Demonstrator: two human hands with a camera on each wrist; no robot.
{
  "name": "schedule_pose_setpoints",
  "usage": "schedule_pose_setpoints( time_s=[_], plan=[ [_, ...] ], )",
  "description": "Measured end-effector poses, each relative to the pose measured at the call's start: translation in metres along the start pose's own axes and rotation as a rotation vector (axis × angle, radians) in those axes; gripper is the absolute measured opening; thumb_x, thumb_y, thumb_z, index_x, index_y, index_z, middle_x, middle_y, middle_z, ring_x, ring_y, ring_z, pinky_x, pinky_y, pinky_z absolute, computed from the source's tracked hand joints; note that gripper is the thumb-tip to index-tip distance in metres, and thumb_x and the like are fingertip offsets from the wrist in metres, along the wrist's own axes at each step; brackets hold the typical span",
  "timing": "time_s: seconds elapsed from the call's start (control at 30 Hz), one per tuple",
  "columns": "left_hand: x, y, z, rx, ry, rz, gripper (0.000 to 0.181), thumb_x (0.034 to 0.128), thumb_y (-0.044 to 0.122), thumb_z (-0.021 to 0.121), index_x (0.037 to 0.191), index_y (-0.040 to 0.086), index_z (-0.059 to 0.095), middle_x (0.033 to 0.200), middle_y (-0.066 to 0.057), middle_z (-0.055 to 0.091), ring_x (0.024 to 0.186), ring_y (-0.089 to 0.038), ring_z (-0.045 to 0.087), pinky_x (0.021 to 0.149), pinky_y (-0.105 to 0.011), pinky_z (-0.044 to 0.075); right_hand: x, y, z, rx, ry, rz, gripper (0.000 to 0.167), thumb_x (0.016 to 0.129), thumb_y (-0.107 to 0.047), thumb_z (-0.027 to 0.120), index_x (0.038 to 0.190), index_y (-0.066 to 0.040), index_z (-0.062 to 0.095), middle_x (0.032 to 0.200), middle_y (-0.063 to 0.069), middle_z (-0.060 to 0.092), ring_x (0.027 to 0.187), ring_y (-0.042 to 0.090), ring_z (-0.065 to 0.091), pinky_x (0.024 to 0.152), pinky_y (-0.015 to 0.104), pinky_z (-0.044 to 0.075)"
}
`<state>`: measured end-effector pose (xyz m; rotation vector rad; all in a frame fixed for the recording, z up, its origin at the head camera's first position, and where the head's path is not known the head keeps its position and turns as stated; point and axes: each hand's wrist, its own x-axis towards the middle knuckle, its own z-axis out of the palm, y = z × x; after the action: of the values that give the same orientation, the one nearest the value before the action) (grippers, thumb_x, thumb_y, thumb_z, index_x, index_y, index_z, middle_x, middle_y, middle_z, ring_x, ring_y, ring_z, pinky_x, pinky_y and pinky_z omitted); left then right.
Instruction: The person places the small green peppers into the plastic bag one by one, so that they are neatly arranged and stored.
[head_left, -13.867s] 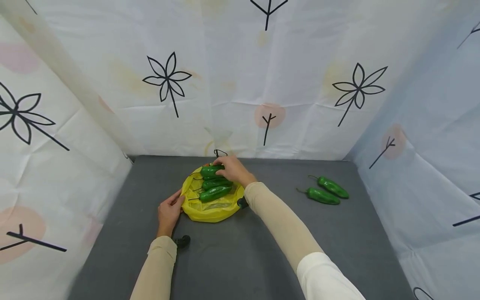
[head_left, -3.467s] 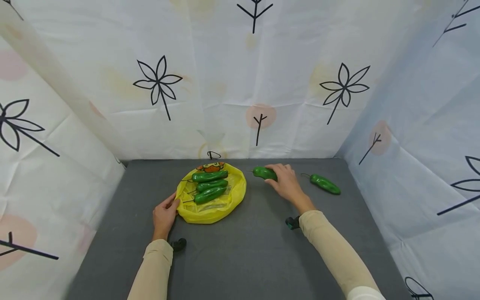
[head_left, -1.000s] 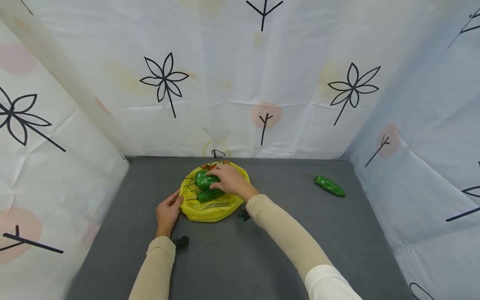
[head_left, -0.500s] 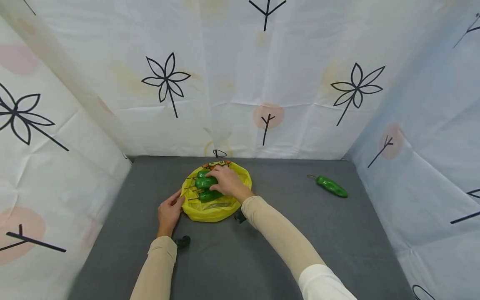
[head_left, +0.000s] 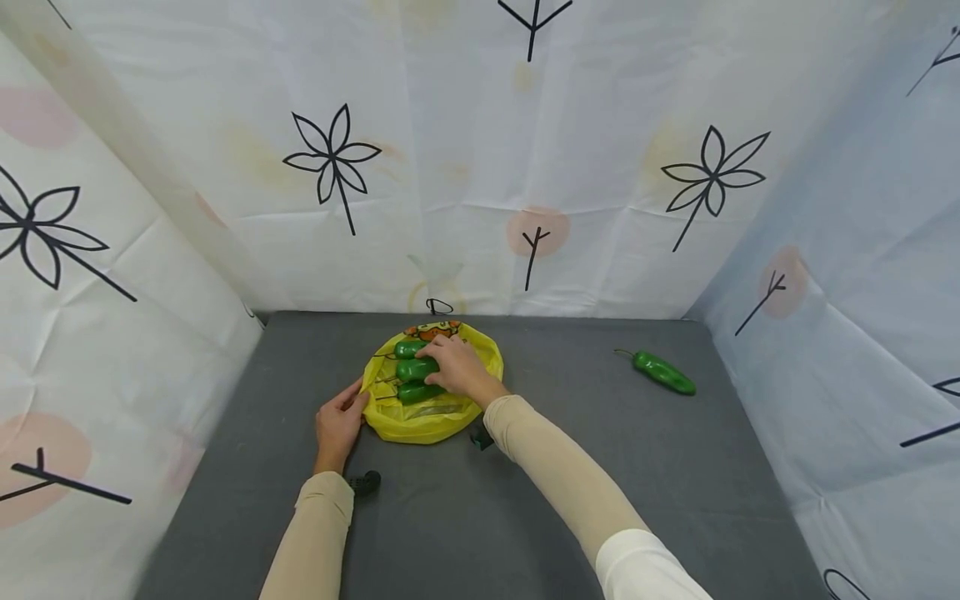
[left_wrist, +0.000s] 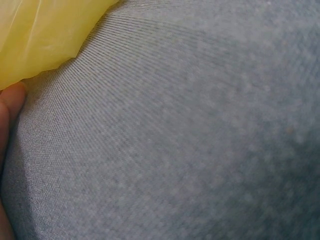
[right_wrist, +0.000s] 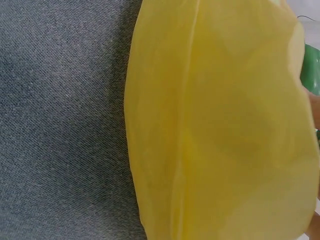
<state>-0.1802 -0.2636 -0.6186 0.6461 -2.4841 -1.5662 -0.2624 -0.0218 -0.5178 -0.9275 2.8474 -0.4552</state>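
Observation:
A yellow plastic bag (head_left: 416, 432) lies on the dark cloth, its rim spread into a round opening. Inside, long green peppers lie side by side, stems to the left. My left hand (head_left: 339, 423) pinches the bag's left rim; the left wrist view shows only fingertips (left_wrist: 14, 99) at the yellow plastic (left_wrist: 42, 37). Over the bag, my right hand (head_left: 461, 367) holds the middle green pepper (head_left: 415, 370) by its right end. Another pepper (head_left: 416, 392) lies in front of it, and one (head_left: 409, 349) behind. In the right wrist view the bag's wall (right_wrist: 220, 120) hides most of the hand.
One more green pepper (head_left: 663, 372) lies on the grey cloth (head_left: 570, 467) at the right. White patterned fabric (head_left: 465, 167) stands as walls behind and on both sides. A small black device (head_left: 365, 483) is at the left wrist.
One of the two peppers at the right was carried left into the bag by my right hand. Over the last half second it has sunk slightly among the others. My left hand stays at the rim.

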Motion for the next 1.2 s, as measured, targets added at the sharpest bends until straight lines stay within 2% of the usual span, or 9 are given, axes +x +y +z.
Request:
schedule_pose_setpoints(
  time_s=[0.53, 0.87, 1.0, 1.2],
  plan=[
    [0.0, 0.0, 0.0, -0.001, 0.003, -0.002, 0.038, 0.097, 0.045, 0.068, 0.134, 0.037, 0.068, 0.111, -0.005, 0.078, 0.074, 0.001, 0.063, 0.067, -0.015, 0.052, -0.001, -0.002, 0.002, 0.03, 0.021, 0.009, 0.049, 0.093, -0.033, 0.076, 0.139, -0.026, 0.063, 0.137, 0.0, 0.058, 0.119, 0.025, 0.053, 0.096, 0.042, 0.049],
    [0.002, 0.001, -0.003, 0.002, -0.027, -0.011, 0.041, 0.0961, 0.05, 0.067, 0.135, 0.037, 0.067, 0.113, -0.006, 0.077, 0.075, 0.0, 0.064, 0.068, -0.015, 0.053, -0.002, -0.003, -0.004, -0.017, 0.019, 0.016, 0.051, 0.094, -0.041, 0.073, 0.141, -0.027, 0.06, 0.137, -0.001, 0.056, 0.118, 0.024, 0.05, 0.096, 0.04, 0.047],
    [0.001, -0.001, -0.004, -0.005, -0.043, -0.011, 0.043, 0.0959, 0.052, 0.067, 0.137, 0.037, 0.066, 0.115, -0.007, 0.076, 0.076, 0.0, 0.065, 0.068, -0.016, 0.053, -0.003, -0.004, -0.008, -0.042, 0.018, 0.037, 0.055, 0.096, -0.046, 0.07, 0.145, -0.027, 0.056, 0.142, 0.0, 0.052, 0.123, 0.025, 0.048, 0.099, 0.042, 0.046],
    [0.002, -0.002, -0.003, 0.013, -0.041, 0.006, 0.045, 0.0968, 0.053, 0.065, 0.138, 0.036, 0.065, 0.117, -0.008, 0.076, 0.076, 0.002, 0.064, 0.069, -0.016, 0.053, -0.005, -0.002, -0.015, -0.061, 0.019, 0.089, 0.066, 0.098, -0.051, 0.064, 0.155, -0.026, 0.043, 0.158, 0.005, 0.04, 0.14, 0.034, 0.039, 0.112, 0.053, 0.04]
  ],
)
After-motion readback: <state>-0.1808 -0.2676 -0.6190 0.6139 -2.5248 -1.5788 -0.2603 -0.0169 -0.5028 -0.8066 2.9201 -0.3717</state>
